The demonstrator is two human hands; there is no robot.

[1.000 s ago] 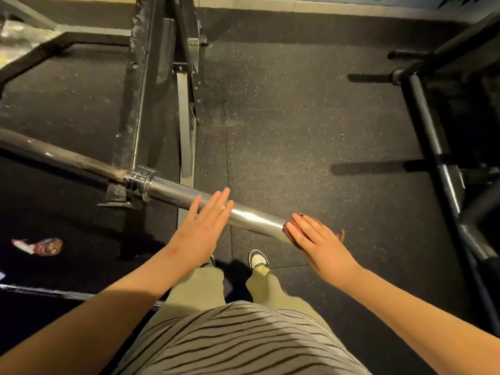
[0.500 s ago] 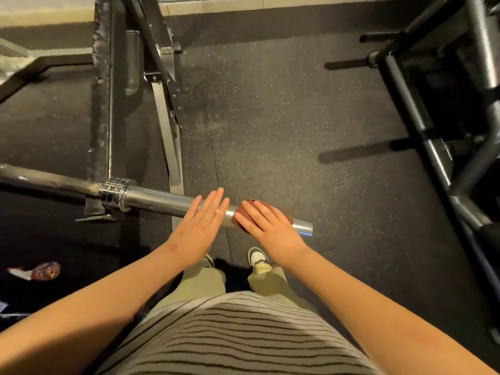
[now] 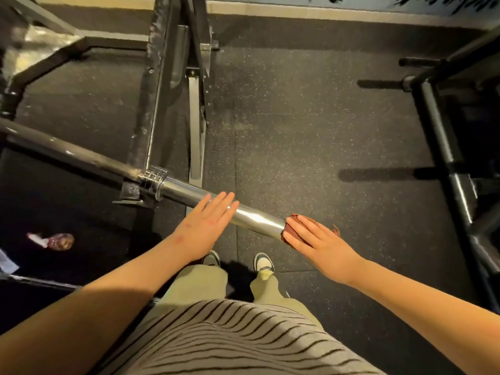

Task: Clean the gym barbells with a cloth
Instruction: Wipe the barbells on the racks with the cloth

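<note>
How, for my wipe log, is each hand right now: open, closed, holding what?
Left hand: open, fingers straight, resting on the barbell sleeve.
Right hand: open, fingers pressing the cloth onto the sleeve's end; thumb hidden.

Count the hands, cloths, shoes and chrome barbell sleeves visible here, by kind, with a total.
Hands: 2, left hand and right hand
Cloths: 1, the cloth
Shoes: 2, left shoe and right shoe
Chrome barbell sleeves: 1, the barbell sleeve
Total: 6

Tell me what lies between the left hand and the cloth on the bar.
Only bare chrome sleeve runs between the left hand and the cloth, in the head view.
</note>
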